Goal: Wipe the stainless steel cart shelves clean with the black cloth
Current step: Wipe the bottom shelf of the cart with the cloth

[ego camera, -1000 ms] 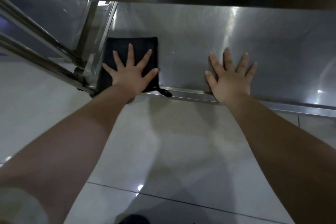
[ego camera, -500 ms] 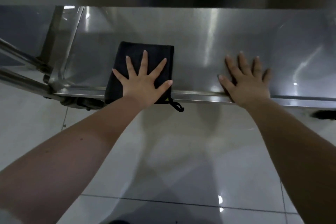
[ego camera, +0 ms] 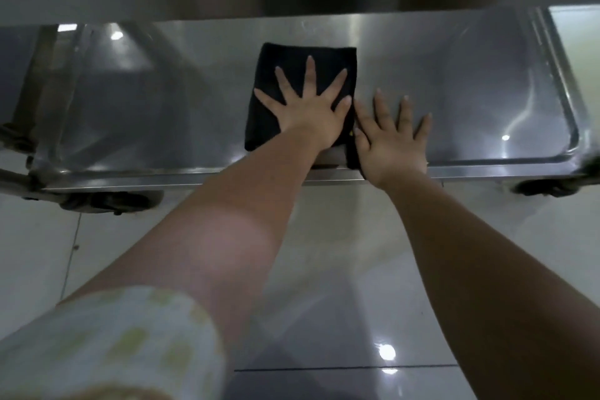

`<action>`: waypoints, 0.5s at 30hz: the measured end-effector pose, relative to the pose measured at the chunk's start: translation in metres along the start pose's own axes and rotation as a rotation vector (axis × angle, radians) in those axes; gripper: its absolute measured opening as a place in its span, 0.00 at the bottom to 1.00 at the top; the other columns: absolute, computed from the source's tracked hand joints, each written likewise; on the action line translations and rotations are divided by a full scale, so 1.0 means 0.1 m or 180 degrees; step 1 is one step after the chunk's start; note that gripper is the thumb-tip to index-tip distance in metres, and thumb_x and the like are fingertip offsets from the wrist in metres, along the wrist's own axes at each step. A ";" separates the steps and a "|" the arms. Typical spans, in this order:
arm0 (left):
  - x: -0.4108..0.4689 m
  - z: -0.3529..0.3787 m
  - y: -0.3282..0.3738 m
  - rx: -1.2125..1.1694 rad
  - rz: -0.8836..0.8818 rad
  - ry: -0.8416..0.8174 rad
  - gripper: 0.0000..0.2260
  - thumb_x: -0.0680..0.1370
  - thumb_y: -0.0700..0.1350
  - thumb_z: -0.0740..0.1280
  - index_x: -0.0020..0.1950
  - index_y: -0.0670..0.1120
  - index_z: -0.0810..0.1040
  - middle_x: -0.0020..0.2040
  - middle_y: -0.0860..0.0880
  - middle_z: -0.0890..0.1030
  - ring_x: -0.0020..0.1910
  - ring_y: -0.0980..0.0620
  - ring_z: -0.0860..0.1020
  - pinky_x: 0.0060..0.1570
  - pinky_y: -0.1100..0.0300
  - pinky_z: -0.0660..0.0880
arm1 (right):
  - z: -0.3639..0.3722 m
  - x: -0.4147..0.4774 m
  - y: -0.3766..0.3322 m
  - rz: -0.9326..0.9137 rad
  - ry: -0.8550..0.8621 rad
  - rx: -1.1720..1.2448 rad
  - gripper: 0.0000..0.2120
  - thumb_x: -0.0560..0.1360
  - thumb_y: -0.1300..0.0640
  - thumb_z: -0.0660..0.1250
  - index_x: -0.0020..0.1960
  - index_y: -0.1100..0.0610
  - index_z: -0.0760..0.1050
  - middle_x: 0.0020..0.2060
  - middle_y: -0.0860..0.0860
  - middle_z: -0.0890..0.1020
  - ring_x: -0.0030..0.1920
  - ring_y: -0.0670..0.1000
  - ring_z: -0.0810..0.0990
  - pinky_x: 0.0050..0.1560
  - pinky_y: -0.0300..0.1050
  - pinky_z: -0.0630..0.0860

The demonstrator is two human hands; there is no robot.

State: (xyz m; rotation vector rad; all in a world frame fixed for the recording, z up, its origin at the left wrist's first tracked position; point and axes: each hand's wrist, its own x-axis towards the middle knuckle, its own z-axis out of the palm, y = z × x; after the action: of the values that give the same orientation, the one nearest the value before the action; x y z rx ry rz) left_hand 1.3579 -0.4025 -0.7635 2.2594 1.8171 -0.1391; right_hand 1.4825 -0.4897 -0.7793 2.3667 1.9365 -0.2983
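Black cloth (ego camera: 293, 71) lies folded flat near the middle of the low steel shelf (ego camera: 162, 101), close to the front rim. The left hand (ego camera: 308, 117) lies on top of it with all five fingers straight and spread wide. It holds nothing; it just pushes down. Spread fingers press more of the cloth onto the steel, so it likely rubs a wider strip. The right hand (ego camera: 393, 140) lies flat on the bare shelf just beside the cloth, fingers straight too, thumb seeming to touch the cloth's edge. It grips nothing. It probably props the person up while bending low, and may stop the cart rolling on its wheels (ego camera: 107, 201). Bare shelf on both sides looks left to wipe.
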 end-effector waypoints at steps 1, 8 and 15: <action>0.13 -0.04 0.05 -0.0064 -0.0090 -0.0011 0.25 0.78 0.69 0.40 0.74 0.71 0.38 0.79 0.51 0.35 0.74 0.31 0.34 0.58 0.21 0.34 | 0.00 0.00 0.01 -0.0007 0.0025 0.0039 0.26 0.80 0.40 0.35 0.77 0.38 0.34 0.79 0.45 0.39 0.77 0.60 0.35 0.71 0.71 0.37; 0.48 -0.15 -0.05 0.0201 0.0137 -0.0197 0.27 0.75 0.73 0.40 0.73 0.71 0.38 0.79 0.51 0.34 0.74 0.31 0.34 0.59 0.20 0.35 | -0.02 0.07 0.08 -0.0012 0.0037 0.0524 0.25 0.81 0.41 0.41 0.78 0.38 0.46 0.79 0.43 0.47 0.78 0.55 0.38 0.71 0.66 0.31; -0.31 0.09 -0.09 0.0258 0.0581 -0.0133 0.29 0.73 0.74 0.40 0.73 0.71 0.36 0.78 0.51 0.32 0.74 0.32 0.32 0.59 0.23 0.31 | -0.14 0.03 0.09 0.0329 0.0396 0.2697 0.22 0.83 0.42 0.46 0.75 0.41 0.62 0.76 0.41 0.61 0.78 0.43 0.47 0.74 0.54 0.30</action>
State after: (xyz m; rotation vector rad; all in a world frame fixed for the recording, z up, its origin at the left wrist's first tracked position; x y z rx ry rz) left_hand 1.3432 -0.4319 -0.7661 2.4449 1.6024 -0.2292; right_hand 1.4935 -0.4865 -0.7665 3.0007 1.9813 -1.1933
